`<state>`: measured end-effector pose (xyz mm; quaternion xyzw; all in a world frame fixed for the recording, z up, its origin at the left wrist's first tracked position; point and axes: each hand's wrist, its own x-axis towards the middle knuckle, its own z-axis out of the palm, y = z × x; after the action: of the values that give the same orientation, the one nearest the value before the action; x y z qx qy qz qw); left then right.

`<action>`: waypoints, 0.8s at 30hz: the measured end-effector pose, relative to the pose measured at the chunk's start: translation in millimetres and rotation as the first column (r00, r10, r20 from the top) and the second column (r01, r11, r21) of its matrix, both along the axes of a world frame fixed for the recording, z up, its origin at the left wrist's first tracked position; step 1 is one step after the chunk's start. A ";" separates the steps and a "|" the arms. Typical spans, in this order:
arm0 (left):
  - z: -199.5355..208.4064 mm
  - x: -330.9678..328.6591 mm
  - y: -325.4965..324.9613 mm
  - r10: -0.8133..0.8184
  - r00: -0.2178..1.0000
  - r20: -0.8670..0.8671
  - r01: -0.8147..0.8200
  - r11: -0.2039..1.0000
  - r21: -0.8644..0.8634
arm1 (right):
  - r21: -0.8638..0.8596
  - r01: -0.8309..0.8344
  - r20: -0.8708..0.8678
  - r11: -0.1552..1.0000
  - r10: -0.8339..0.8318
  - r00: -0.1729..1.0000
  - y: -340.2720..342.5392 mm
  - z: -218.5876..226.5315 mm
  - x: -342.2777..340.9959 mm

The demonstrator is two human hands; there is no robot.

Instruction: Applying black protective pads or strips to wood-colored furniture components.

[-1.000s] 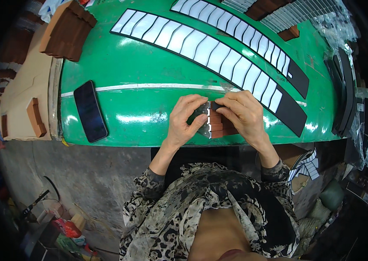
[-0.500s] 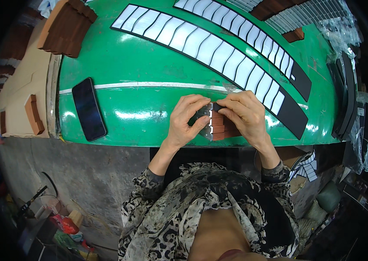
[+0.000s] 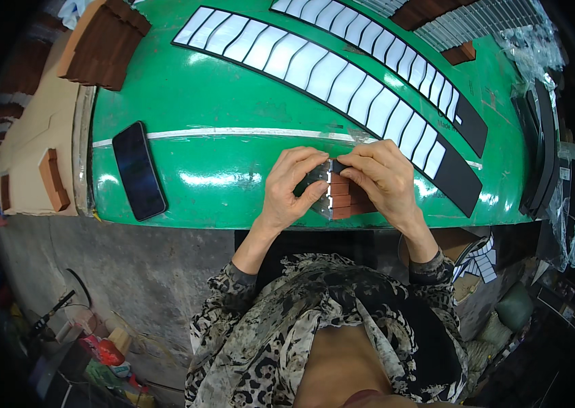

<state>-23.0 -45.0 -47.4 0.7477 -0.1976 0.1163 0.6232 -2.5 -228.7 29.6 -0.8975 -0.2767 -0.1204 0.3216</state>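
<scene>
Well, a stack at the table's edge.
Right hand pinches its dark end; left hand has thumb and fingertips apart, its hold unclear.

hands: 2 | phone: 1 | white-panelled strips on green table: 2

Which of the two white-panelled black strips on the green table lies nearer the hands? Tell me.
The front strip, passing just beyond the right hand; the other strip lies behind it, farther across the green table.
</scene>
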 end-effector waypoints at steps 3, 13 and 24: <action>0.6 -0.5 0.4 0.002 1.000 0.006 -0.002 1.000 0.001 | -0.002 -0.001 0.005 1.000 0.001 1.000 1.0 0.0 -0.1; 1.4 -1.6 0.6 -0.003 1.000 -0.013 0.003 1.000 0.008 | 0.110 0.060 -0.053 0.992 -0.055 0.997 -4.3 -2.2 0.3; 2.2 -3.3 -1.3 0.013 0.999 -0.034 -0.013 1.000 0.004 | -0.030 0.055 0.072 0.998 -0.053 0.996 -3.0 0.6 -5.6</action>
<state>-26.3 -46.3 -45.3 0.7521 -0.1821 0.1071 0.6242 -8.1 -231.7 30.3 -0.9047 -0.2655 -0.1565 0.2940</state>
